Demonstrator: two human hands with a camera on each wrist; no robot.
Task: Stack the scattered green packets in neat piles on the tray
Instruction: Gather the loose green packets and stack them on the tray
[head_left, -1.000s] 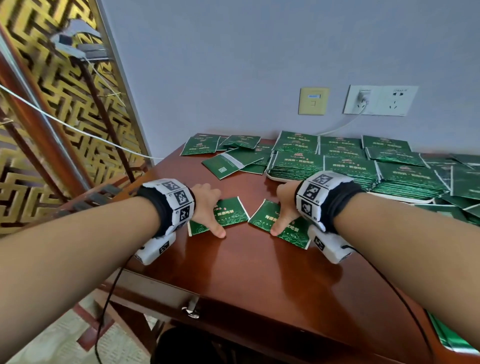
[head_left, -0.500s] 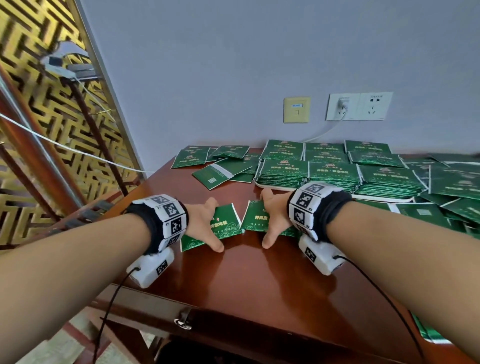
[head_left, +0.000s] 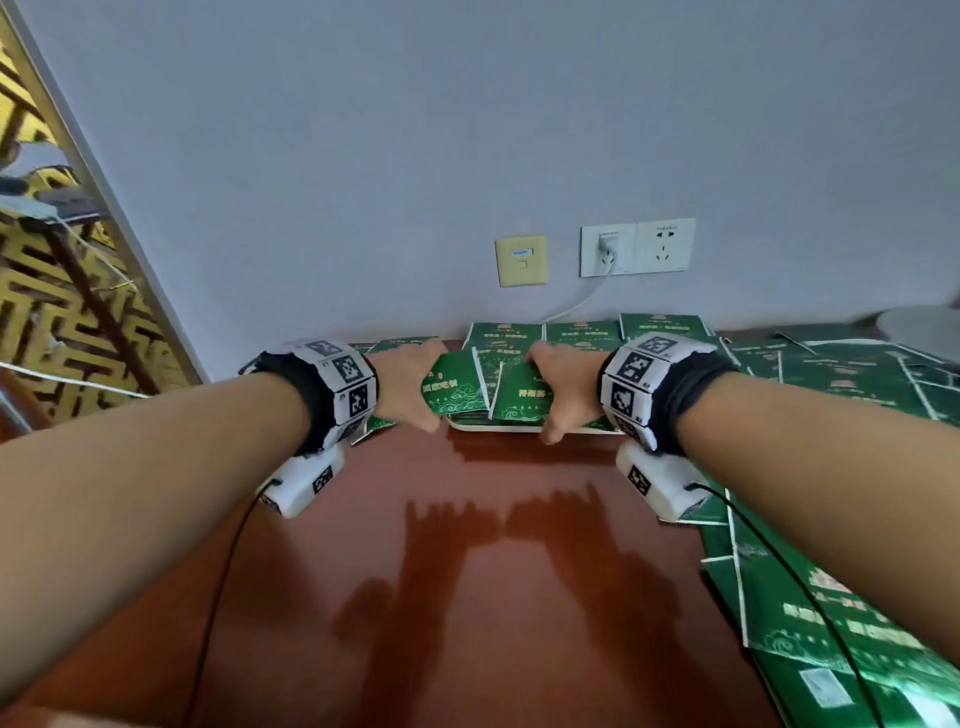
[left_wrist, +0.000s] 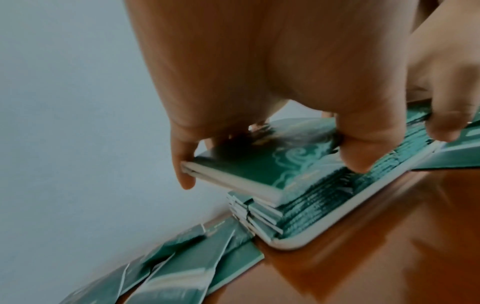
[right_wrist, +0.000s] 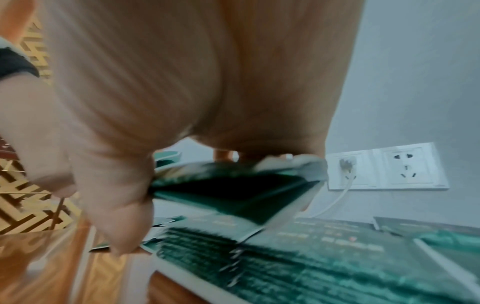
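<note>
My left hand (head_left: 410, 384) grips a green packet (head_left: 454, 387) by its edges, thumb at the near side, holding it just above the left pile on the white tray (head_left: 498, 427). In the left wrist view the same packet (left_wrist: 259, 164) hovers over the pile (left_wrist: 311, 207) at the tray's corner (left_wrist: 291, 243). My right hand (head_left: 563, 387) grips a second green packet (head_left: 524, 397) beside the first. The right wrist view shows that packet (right_wrist: 233, 195) lifted and tilted above the stacked packets (right_wrist: 298, 267). Further piles (head_left: 582, 332) fill the tray behind.
Loose green packets lie scattered to the right (head_left: 857, 374) and at the near right edge (head_left: 831, 623), with more left of the tray (left_wrist: 182, 265). A wooden table (head_left: 467, 597) meets a grey wall with a socket plate (head_left: 636, 249) and plugged cable. A gold lattice screen (head_left: 47, 312) stands left.
Both hands have lifted their packets off the table and carried them away from me to the tray's front piles. The head view has tilted up.
</note>
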